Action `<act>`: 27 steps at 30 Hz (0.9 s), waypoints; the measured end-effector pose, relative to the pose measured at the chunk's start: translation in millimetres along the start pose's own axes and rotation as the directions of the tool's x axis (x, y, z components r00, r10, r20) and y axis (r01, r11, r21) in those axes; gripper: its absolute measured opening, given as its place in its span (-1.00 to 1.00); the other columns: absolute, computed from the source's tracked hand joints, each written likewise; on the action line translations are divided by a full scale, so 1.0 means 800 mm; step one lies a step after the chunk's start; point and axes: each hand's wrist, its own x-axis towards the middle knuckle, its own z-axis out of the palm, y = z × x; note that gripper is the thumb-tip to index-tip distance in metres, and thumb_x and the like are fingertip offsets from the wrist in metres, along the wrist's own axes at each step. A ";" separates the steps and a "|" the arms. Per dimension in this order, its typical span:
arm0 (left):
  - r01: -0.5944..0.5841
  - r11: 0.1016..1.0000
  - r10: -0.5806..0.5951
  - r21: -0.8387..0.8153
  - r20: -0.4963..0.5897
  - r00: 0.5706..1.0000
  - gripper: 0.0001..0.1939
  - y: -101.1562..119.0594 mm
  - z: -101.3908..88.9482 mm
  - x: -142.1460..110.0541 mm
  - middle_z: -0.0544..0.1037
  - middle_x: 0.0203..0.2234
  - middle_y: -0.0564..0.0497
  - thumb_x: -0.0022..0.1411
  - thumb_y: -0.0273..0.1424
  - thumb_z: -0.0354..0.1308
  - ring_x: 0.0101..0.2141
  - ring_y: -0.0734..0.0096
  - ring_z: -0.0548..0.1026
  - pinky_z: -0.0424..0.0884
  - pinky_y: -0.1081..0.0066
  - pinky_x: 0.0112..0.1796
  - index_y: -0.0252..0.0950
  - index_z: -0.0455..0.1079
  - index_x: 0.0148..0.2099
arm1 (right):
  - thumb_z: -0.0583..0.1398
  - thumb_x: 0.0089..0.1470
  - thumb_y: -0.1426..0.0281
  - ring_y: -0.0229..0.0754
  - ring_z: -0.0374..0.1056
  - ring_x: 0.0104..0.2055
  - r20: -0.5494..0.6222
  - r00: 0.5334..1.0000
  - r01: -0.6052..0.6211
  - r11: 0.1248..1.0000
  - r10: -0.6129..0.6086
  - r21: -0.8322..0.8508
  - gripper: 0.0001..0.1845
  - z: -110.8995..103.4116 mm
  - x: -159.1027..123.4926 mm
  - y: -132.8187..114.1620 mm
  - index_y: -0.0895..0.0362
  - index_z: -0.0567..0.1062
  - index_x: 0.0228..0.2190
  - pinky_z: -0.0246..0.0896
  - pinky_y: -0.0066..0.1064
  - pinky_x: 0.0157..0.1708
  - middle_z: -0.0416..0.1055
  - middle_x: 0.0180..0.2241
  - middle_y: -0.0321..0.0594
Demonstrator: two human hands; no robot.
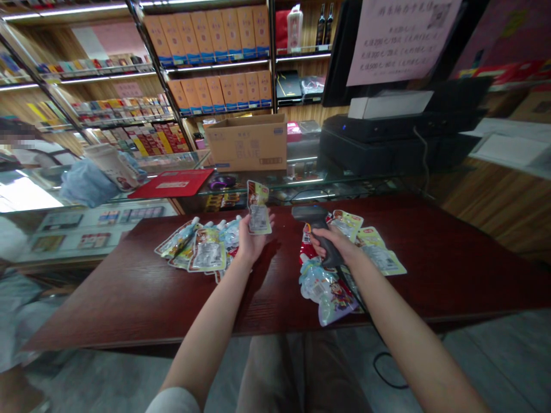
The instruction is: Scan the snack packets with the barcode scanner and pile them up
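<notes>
My left hand (252, 240) holds a yellow-and-silver snack packet (259, 213) upright above the middle of the table, its printed back turned toward me. A dark barcode scanner (316, 221) is gripped in my right hand (336, 245), its head pointing left toward the packet. Under and around the right hand lie more snack packets (376, 252) and blue, spouted pouches (321, 284). Left of my left hand rests a pile of similar packets (207, 249), some with white spout caps. The scanner's cable trails down past the table's front edge.
The dark red wooden table (124, 292) abuts a glass counter. On that counter stand a cardboard box (247, 143), a red folder (172, 183) and a purple mouse (221, 182). A monitor (338, 63) rises at the back right. Another person (34, 146) is at the far left.
</notes>
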 end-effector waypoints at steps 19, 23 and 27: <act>-0.037 0.999 0.038 0.030 -0.011 0.999 -0.51 0.001 0.003 -0.005 0.59 -0.02 -0.16 0.18 -0.16 0.04 0.04 0.06 0.53 0.35 0.11 0.10 -0.29 0.45 0.07 | 0.37 -0.09 0.19 -0.39 0.11 -0.73 -0.005 0.999 -0.043 0.999 0.043 -0.031 -0.55 0.010 -0.008 -0.006 0.19 0.45 -0.22 -0.01 -0.51 -0.72 0.24 -0.64 -0.45; -0.084 0.990 0.092 0.117 -0.069 0.993 -0.56 0.009 0.000 -0.005 0.61 -0.11 -0.12 0.17 -0.17 0.08 -0.04 0.08 0.56 0.42 0.09 0.01 -0.27 0.43 0.03 | 0.34 -0.06 0.22 -0.38 0.10 -0.73 -0.001 1.000 -0.022 1.000 0.022 0.018 -0.52 0.006 -0.008 -0.008 0.19 0.44 -0.13 -0.04 -0.51 -0.72 0.25 -0.64 -0.46; -0.165 0.879 0.270 0.448 -0.182 0.945 -0.72 0.037 -0.015 -0.001 0.60 -0.30 -0.03 0.15 -0.26 0.07 -0.19 0.19 0.57 0.46 0.26 -0.13 -0.24 0.43 -0.12 | 0.33 -0.04 0.24 -0.40 0.08 -0.73 0.009 1.000 -0.006 0.999 0.005 0.050 -0.57 0.002 -0.008 -0.010 0.17 0.45 -0.15 -0.02 -0.51 -0.72 0.24 -0.65 -0.46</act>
